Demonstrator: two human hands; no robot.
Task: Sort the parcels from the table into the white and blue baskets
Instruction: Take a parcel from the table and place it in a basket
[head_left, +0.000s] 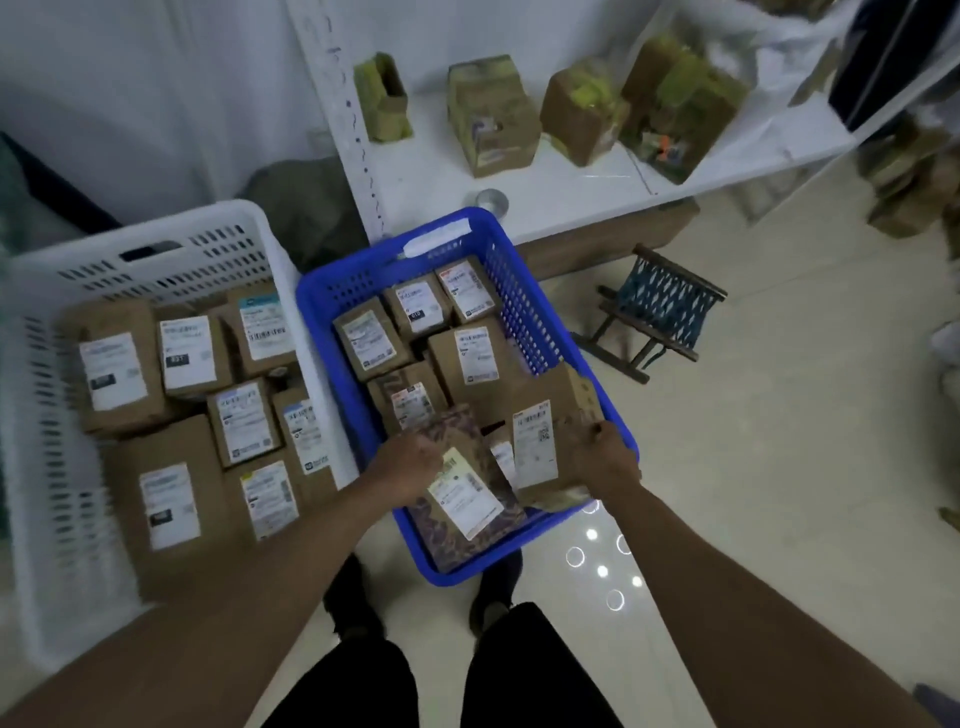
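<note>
Over the blue basket (524, 312) at frame centre, the left hand (410, 462) grips a patterned parcel (457, 519) while the right hand (608, 457) holds a brown parcel (545, 410), fingers curled round each.

A parcel-sorting room: brown cardboard parcels with printed shipping labels (197, 353) fill a white slotted plastic basket (47, 467) and a blue plastic basket (519, 312), more on the long white table (571, 202).
</note>
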